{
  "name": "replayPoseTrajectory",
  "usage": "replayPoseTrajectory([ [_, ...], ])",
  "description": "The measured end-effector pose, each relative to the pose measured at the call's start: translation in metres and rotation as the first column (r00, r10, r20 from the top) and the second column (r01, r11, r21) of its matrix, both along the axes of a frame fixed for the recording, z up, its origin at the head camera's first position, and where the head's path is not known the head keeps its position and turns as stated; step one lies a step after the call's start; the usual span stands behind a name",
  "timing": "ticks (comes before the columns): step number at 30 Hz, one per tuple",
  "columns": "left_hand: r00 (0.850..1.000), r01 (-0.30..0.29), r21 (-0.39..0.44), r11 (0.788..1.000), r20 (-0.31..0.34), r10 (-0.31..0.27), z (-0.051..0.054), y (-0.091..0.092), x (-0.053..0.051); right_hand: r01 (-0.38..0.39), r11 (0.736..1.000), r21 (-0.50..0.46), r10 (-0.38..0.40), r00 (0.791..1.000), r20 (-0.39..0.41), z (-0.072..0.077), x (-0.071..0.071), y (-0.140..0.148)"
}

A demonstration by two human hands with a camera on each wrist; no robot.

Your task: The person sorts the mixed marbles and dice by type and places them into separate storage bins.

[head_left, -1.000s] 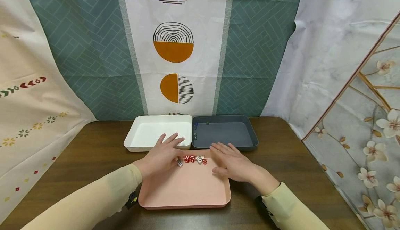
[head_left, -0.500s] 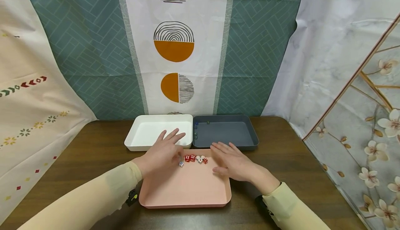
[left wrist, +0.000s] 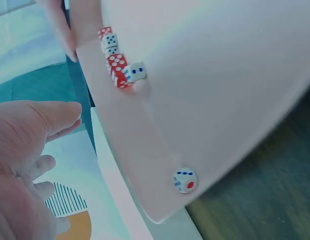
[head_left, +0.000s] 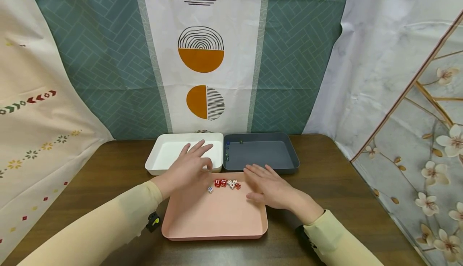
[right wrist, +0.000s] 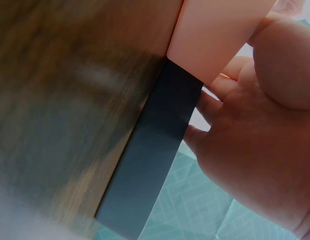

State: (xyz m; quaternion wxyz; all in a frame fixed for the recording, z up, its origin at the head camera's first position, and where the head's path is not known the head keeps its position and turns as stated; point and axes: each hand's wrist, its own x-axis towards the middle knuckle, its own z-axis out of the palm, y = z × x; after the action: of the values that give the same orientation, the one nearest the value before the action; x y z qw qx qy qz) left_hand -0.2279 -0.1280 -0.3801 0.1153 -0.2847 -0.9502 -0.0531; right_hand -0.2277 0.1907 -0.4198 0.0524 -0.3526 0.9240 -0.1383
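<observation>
My left hand (head_left: pixel 189 171) hovers over the far left part of the pink tray (head_left: pixel 217 222). Its thumb and index finger meet in a pinch, the other fingers spread; a tiny greyish piece seems to show at the tips. Just below lies a white die (head_left: pixel 210 190), beside red dice (head_left: pixel 220 183) and smaller white dice (head_left: pixel 232 184). Another white die (left wrist: pixel 185 180) sits near a tray corner in the left wrist view, covered by the hand in the head view. My right hand (head_left: pixel 269 187) rests at the tray's far right edge, fingers extended.
Behind the pink tray stand a white tray (head_left: pixel 168 153) and a dark grey tray (head_left: pixel 264 155), side by side. Several small dark pieces (head_left: pixel 227 147) lie along the grey tray's left side. All three trays are on a brown wooden table (head_left: pixel 318 161); patterned cloths hang around it.
My left hand has risen from beside the white die and shifted slightly toward the back, thumb and index still together. My right hand and the visible dice have stayed in place.
</observation>
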Motion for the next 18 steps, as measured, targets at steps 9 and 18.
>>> replayPoseTrajectory([
  [9,1.000,-0.022,0.055,0.998,0.001,0.022,0.006,0.014,-0.013,0.005,1.000,-0.001,-0.005,1.000,0.001,-0.002,-0.002,0.001],
  [18,0.997,-0.059,0.085,0.995,0.054,0.055,0.008,0.034,-0.031,-0.006,1.000,-0.027,0.007,1.000,0.013,0.001,0.000,0.002],
])
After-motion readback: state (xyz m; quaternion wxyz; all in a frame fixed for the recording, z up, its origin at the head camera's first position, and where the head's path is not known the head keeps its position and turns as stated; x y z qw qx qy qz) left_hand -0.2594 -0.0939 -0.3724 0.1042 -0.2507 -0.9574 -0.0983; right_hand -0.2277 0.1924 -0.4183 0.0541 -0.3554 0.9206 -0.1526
